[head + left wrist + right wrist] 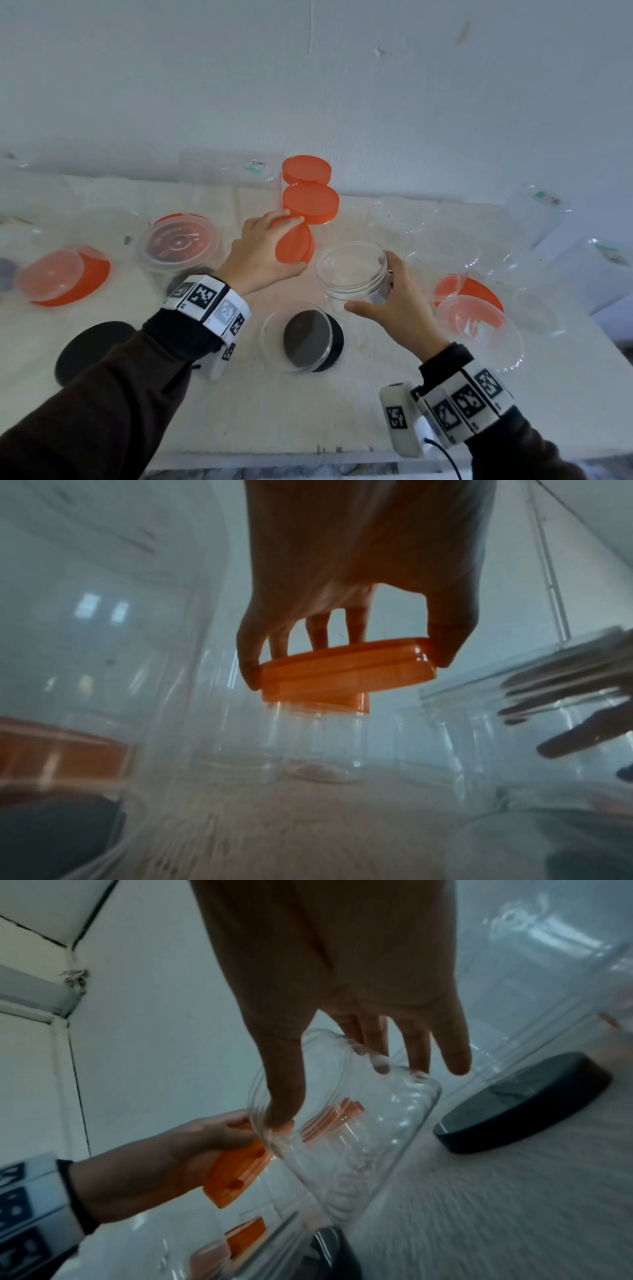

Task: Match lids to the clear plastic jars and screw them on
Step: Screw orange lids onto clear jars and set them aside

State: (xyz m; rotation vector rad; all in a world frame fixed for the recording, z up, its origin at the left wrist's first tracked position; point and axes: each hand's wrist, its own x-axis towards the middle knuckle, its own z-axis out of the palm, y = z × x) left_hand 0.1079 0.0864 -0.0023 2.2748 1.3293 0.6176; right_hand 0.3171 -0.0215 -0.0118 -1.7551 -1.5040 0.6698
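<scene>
My left hand (270,250) grips an orange screw lid (294,241) by its rim, held tilted above the table; the left wrist view shows the thumb and fingers around the orange lid (346,669). Just to its right, my right hand (394,301) holds a short, open clear plastic jar (352,270), thumb on the near side and fingers on the far side. In the right wrist view the clear jar (359,1137) is tilted, and behind it the left hand (164,1158) holds the orange lid (232,1175). Lid and jar are apart.
Two tall clear jars with orange lids (310,204) stand behind my hands. In front lies a clear jar over a black lid (308,337); a loose black lid (92,349) sits at left. More clear jars and orange lids (65,274) crowd both sides. The table's front edge (274,455) is near.
</scene>
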